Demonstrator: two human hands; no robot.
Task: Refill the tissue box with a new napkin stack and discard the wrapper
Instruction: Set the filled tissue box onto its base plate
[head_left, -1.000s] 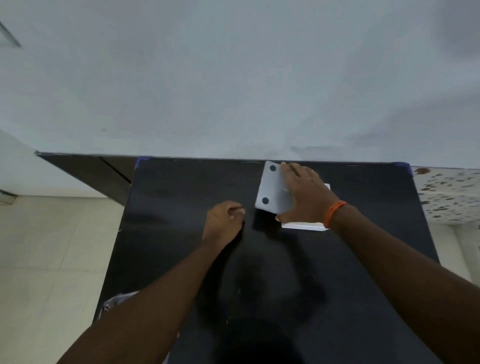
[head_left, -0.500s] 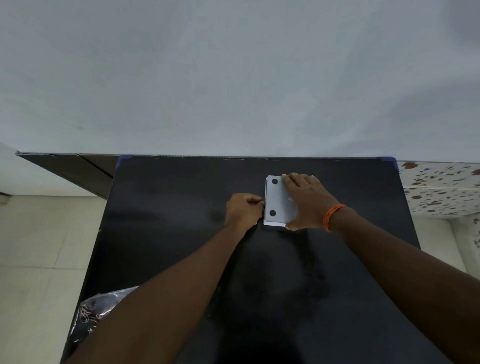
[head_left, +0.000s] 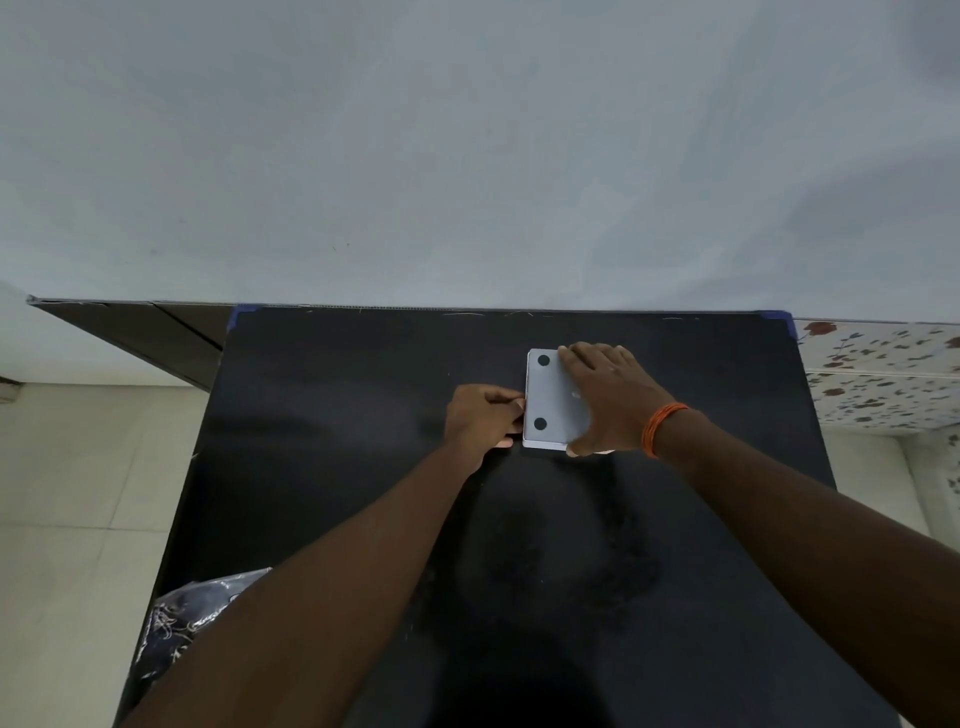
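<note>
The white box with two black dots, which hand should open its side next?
Probably the left hand. Its fingers already pinch at the left edge of the white box, while the right hand lies flat on top, pressing it onto the black table. The right looks busy steadying.

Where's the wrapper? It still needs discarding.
Head view, lower left: a crinkled dark wrapper lies at the black table's near-left edge, partly behind the left forearm.
</note>
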